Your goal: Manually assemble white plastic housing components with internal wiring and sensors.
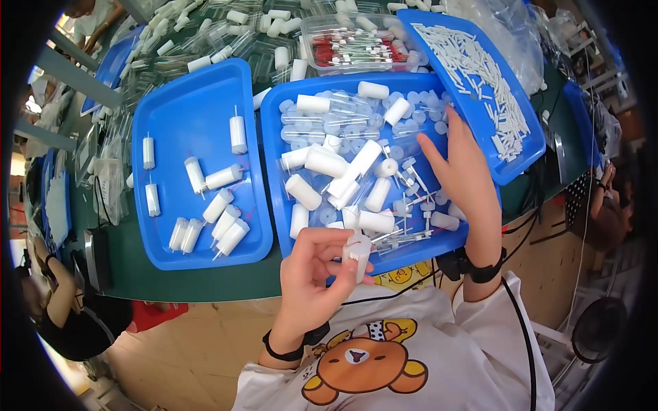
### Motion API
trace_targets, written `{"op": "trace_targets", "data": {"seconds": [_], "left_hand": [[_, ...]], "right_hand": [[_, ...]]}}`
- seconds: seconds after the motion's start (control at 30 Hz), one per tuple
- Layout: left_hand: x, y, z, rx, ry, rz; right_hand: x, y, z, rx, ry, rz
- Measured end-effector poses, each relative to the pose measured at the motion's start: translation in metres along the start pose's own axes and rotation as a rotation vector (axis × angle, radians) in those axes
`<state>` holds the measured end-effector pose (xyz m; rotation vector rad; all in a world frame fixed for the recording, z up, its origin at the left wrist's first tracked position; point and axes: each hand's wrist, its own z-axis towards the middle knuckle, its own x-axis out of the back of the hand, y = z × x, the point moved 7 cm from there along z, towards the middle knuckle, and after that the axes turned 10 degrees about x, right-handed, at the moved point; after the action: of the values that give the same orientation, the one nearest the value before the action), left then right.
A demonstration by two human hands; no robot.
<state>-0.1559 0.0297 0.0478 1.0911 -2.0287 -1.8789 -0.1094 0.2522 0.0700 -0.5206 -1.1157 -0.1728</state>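
Note:
Near the front edge of the middle blue tray (274,171), my left hand (317,268) pinches a white cylinder (358,248) with a translucent end, held roughly upright. My right hand (466,164) is spread over that tray's right side, thumb apart from the fingers. Its fingertips are close to the edge of the tilted blue tray of short white sticks (473,68), and I cannot tell whether they touch it. In the middle tray lie several loose white cylinders (325,162), translucent round caps (411,127) and thin metal rods with white ends (404,236).
To the left, another blue tray (199,82) holds several white cylinders with thin rods (223,176). A clear box (363,51) of red and white thin parts stands behind. Clear tubes and bags cover the back of the green table (123,274). Other people are at both sides.

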Motion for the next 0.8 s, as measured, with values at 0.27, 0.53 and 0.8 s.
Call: {"op": "trace_targets", "data": {"seconds": [0.27,0.53,0.8], "left_hand": [[0.004,-0.004,-0.004,-0.018,-0.065,0.051],[-0.001,-0.004,-0.005,0.010,-0.155,0.118],[0.007,0.004,-0.009,-0.039,-0.255,-0.118]], "right_hand": [[-0.017,0.013,0.001,0.000,0.040,0.128],[-0.029,0.032,-0.001,-0.174,0.113,0.318],[-0.043,0.032,0.001,-0.199,0.059,0.194]]}}
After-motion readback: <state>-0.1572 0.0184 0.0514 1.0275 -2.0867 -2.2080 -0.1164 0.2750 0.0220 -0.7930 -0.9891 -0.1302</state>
